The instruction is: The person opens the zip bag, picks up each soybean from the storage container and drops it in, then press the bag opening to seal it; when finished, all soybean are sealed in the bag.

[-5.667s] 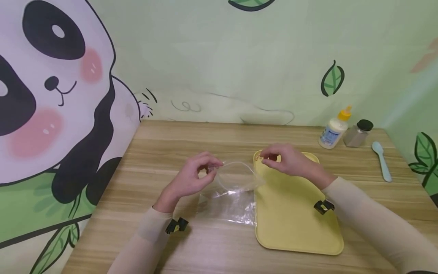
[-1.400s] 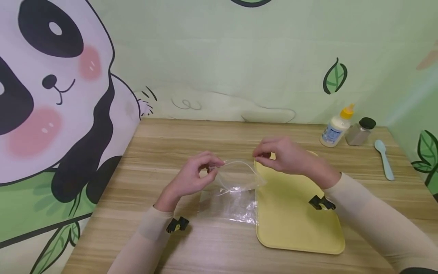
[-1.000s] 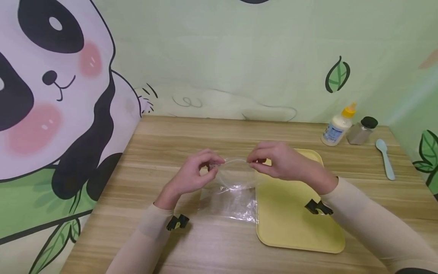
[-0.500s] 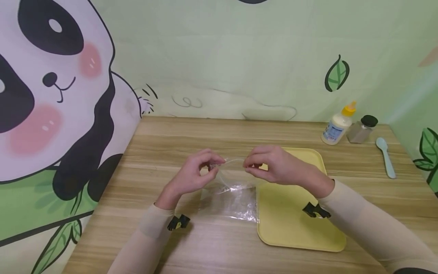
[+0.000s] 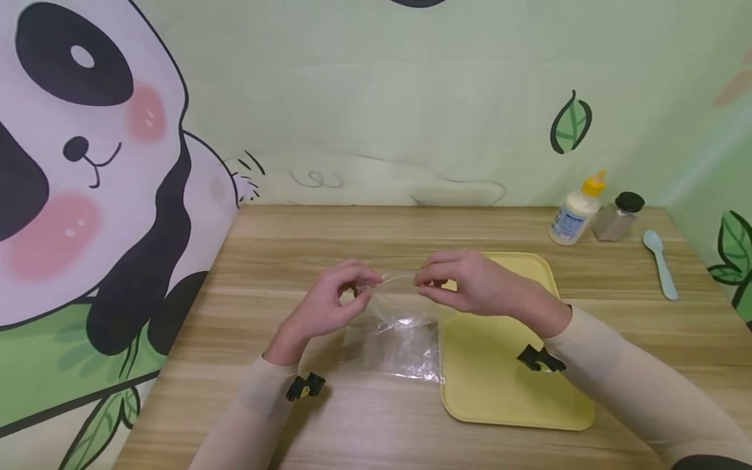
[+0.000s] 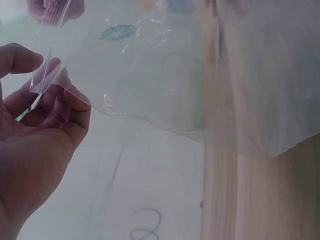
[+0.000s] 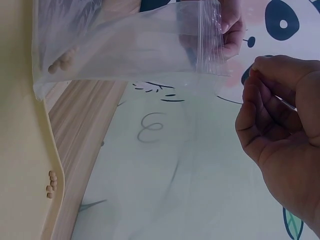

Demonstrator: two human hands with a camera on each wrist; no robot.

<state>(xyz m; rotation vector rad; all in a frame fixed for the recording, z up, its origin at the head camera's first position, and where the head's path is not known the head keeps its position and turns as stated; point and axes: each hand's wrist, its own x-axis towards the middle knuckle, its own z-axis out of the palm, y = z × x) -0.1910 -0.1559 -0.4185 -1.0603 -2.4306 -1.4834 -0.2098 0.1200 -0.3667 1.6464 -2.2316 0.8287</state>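
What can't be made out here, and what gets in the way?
Right wrist view: whether the right hand has anything in its grip; its curled fingers hide the spot.
Same view: what the small brown pieces on the tray are; too small.
Same view: how many brown lumps show through the clear bag; the plastic blurs them.
Head view: the tray's far left corner, behind the right hand.
Head view: the bottle's label; print too small.

The left hand [image 6: 40, 140] is at the left of the view, pinching 1 corner of a clear plastic bag [image 6: 150, 75] at its ridged strip [image 6: 52, 45]. The bag spans the upper area; 1 green leaf drawing [image 6: 117, 32] shows through. The right hand [image 6: 55, 10] is partly visible at the top; contact unclear. Below: pale wall [image 6: 100, 200], 1 curled line [image 6: 157, 217]; wood-grain desk [image 6: 275, 200] at right.
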